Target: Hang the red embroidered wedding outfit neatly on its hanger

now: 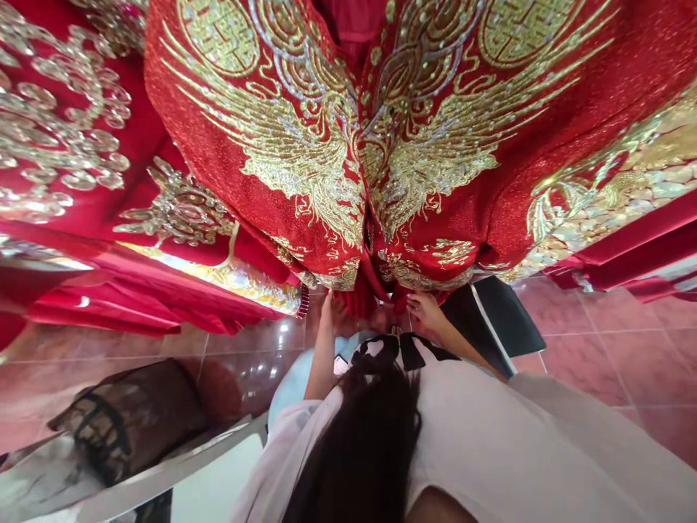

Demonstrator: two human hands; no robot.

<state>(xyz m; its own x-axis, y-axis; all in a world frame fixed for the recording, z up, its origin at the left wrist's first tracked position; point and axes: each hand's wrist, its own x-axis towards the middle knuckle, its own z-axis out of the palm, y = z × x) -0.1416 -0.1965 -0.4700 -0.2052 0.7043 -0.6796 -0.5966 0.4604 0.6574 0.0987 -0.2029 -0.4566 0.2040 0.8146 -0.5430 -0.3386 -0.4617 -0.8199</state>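
Note:
A red jacket (305, 145) thick with gold and silver winged embroidery hangs open-fronted right before me. Both my hands reach up to its lower front edge, where the two panels meet. My left hand (331, 314) is closed on the hem of the left panel. Fingers curled, my right hand (424, 308) pinches the hem of the right panel. Red pleated fabric (364, 299) shows between them and hides the fingertips. My white top and long dark hair fill the bottom of the view.
More red embroidered garments hang at the left (70, 145) and right (626, 189). A black flat object (504, 316) stands on the glossy reddish tiled floor (610, 349). A dark woven bag (131, 418) and a white edge (179, 457) lie at the lower left.

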